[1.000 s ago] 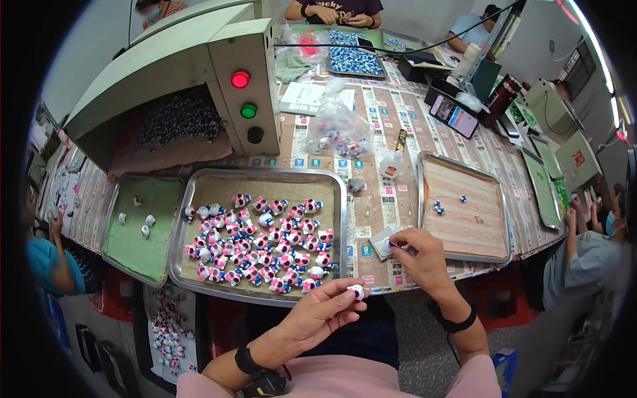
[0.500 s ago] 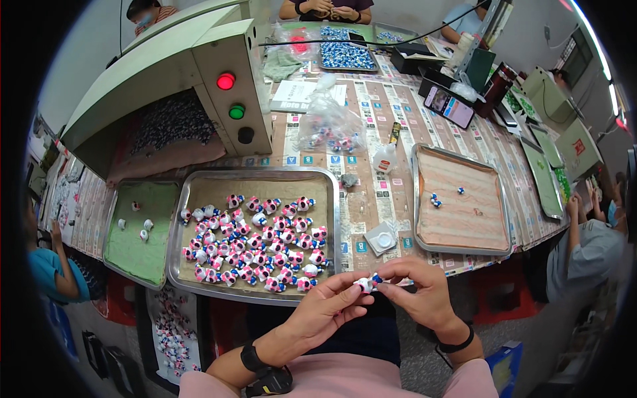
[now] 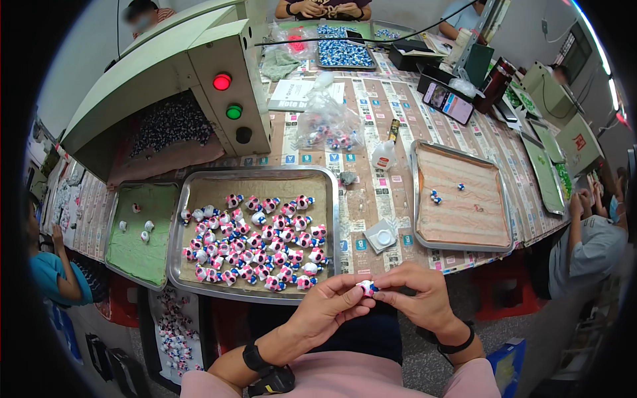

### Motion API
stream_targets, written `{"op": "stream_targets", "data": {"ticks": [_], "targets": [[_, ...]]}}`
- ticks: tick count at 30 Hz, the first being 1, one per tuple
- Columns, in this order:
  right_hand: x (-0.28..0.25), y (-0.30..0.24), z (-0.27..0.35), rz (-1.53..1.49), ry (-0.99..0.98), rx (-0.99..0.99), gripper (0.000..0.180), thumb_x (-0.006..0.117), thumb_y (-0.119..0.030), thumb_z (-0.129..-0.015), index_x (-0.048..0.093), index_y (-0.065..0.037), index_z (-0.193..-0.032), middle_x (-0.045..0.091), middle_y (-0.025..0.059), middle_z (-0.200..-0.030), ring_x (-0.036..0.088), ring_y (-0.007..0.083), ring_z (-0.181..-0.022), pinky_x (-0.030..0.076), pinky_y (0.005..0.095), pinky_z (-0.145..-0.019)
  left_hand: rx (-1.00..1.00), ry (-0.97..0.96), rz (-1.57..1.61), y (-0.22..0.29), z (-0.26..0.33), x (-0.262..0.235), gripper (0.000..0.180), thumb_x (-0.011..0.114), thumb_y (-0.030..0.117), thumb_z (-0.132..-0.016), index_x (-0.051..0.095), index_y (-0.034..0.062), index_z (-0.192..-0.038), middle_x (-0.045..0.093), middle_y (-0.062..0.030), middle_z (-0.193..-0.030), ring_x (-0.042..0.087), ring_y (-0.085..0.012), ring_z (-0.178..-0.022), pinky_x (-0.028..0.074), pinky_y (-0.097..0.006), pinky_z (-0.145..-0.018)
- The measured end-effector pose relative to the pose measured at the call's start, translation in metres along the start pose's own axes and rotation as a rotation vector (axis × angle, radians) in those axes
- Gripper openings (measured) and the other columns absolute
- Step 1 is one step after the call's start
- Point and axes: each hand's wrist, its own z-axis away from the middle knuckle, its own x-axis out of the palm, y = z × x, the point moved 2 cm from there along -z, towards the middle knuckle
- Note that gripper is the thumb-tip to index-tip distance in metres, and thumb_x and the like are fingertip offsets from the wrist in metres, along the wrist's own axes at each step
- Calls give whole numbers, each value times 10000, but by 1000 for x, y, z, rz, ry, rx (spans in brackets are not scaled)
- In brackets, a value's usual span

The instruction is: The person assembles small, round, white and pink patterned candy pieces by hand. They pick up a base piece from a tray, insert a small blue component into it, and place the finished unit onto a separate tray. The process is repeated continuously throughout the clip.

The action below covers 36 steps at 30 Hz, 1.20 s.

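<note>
Both hands meet just below the near edge of the table (image 3: 398, 166), over the person's lap. The left hand (image 3: 325, 308) and the right hand (image 3: 418, 298) pinch 1 small toy figure (image 3: 366, 287) between them; it is glossy, rounded, white with pink and blue parts. It sits between the fingers of both hands, touched from either side, with the left fingers (image 3: 348, 292) curled under it and the right fingers (image 3: 388, 286) closed on it from above. A black wristband circles each wrist.

Just beyond the hands lies a shallow metal tray (image 3: 192, 199) with rounded corners and a raised rim, lined in tan; a loose heap of the same figures (image 3: 259, 242) fills its middle. Left of it, a green-lined tray (image 3: 136, 249) carries a few white pieces. To the right, a second metal tray (image 3: 458, 205) holds only 3 or 4 small pieces. Between the 2 larger trays, a small white square dish (image 3: 381, 235) rests on the patterned table covering, near the table edge.
</note>
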Motion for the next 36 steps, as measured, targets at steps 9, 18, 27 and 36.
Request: {"op": "stream_targets", "data": {"ticks": [9, 18, 27, 36], "targets": [[-1, -19, -10, -23, -31, 14, 279, 783, -16, -725, 717, -28, -996, 707, 98, -904, 651, 168, -782, 517, 270, -669, 33, -61, -166, 20, 9, 6, 297, 575, 142, -957, 553, 8, -1221, 637, -72, -983, 662, -132, -858, 569, -221, -691], [-25, -5, -2, 75, 155, -28, 235, 730, -33, -795, 701, -13, -1028, 681, 121, -985, 640, 164, -814, 509, 254, -682, 682, 656, -1330, 150, 29, -65, 204, 635, 89, -866, 641, 32, -1062, 669, -73, -928, 652, -152, -790, 504, -284, -666], [-78, 34, -2, 252, 345, 117, 192, 674, -16, -816, 695, -9, -1008, 673, 101, -930, 623, 132, -759, 488, 250, -636, 863, 675, -1864, 174, 21, -86, 146, 590, 30, -835, 658, 4, -962, 634, -151, -896, 626, -293, -838, 487, -355, -749], [-193, 140, -45, 862, 313, 88, 266, 624, -8, -754, 669, -38, -1015, 630, 155, -992, 582, 336, -929, 468, 417, -832, 711, 546, -923, 142, 34, -53, 250, 562, -44, -786, 552, 49, -1019, 494, -21, -891, 505, -118, -816, 417, -239, -690]]}}
